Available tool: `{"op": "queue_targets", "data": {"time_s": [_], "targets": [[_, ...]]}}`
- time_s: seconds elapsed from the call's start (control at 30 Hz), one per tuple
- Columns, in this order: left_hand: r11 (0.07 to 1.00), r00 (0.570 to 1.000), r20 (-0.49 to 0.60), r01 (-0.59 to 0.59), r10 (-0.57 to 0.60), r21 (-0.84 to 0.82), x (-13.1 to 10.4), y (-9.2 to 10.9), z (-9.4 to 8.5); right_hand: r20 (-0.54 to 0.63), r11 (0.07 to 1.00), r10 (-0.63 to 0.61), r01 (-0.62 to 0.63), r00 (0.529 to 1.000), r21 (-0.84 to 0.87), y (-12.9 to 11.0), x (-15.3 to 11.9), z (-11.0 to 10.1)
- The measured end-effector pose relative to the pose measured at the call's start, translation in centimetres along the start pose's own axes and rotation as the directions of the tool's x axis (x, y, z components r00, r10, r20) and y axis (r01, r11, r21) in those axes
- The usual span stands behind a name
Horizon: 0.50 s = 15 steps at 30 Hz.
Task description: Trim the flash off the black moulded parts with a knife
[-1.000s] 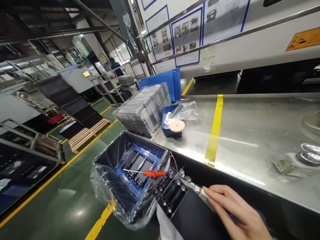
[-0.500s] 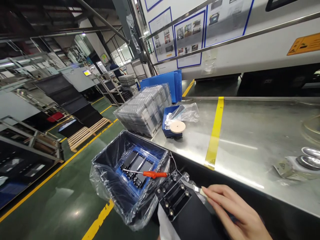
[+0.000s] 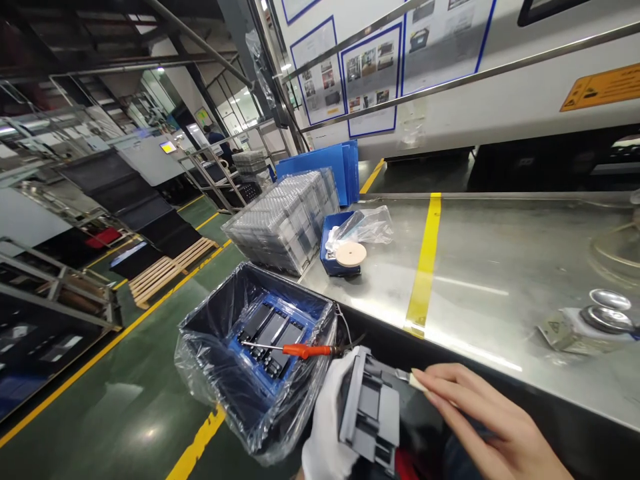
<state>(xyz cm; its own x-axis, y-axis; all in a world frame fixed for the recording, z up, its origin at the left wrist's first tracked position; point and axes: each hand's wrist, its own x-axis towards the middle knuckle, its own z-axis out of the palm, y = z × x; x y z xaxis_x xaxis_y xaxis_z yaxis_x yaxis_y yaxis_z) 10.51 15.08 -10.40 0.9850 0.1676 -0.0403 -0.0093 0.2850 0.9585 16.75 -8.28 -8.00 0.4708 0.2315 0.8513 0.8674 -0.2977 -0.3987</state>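
Note:
My left hand (image 3: 325, 423), in a white glove, is wrapped round a dark grey moulded plastic part (image 3: 373, 410) with ribs and slots. The part is held up in front of me, near the table's front edge. My bare right hand (image 3: 493, 417) pinches the pale handle of a small knife (image 3: 411, 379). Its short metal blade points left, close to the far right side of the part; I cannot tell whether it touches. Beyond the left hand, a tool with a red handle (image 3: 306, 351) and a thin metal shaft reaches over a lined box.
The plastic-lined box (image 3: 210, 317) contains several black parts. On the metal table (image 3: 480, 267) are a small blue bin (image 3: 343, 271) with a pale disc (image 3: 351, 253), and a metal-topped device (image 3: 575, 330). Stacked clear trays (image 3: 285, 220) stand behind. A person (image 3: 217, 143) is far off.
My left hand has turned the plastic part, so a ribbed grey side faces me in place of the black face with studs. The gloved hand shows more. The knife has moved slightly right.

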Motion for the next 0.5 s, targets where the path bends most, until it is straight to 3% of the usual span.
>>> {"op": "queue_targets", "data": {"time_s": [0.2,0.37,0.43,0.5], "targets": [[0.929,0.990,-0.121,-0.024,0.074,0.369,-1.1,1.2,-0.2,0.008,0.999,0.005,-0.005,1.000,-0.043,-0.2,-0.2,-0.4],[0.886,0.989,-0.118,-0.026,0.090,0.464,-2.5,1.7,-0.1,-0.045,0.998,0.004,-0.006,0.999,-0.055,0.3,-0.1,-0.7],[0.905,0.997,-0.054,-0.030,0.058,0.423,-2.1,2.4,0.3,-0.010,0.992,0.099,-0.098,0.995,0.073,0.4,-0.1,-0.6],[0.940,0.999,0.029,-0.028,0.019,0.341,-1.3,3.2,0.8,0.150,0.918,0.286,-0.315,0.946,0.240,0.2,0.0,-0.3]]}}
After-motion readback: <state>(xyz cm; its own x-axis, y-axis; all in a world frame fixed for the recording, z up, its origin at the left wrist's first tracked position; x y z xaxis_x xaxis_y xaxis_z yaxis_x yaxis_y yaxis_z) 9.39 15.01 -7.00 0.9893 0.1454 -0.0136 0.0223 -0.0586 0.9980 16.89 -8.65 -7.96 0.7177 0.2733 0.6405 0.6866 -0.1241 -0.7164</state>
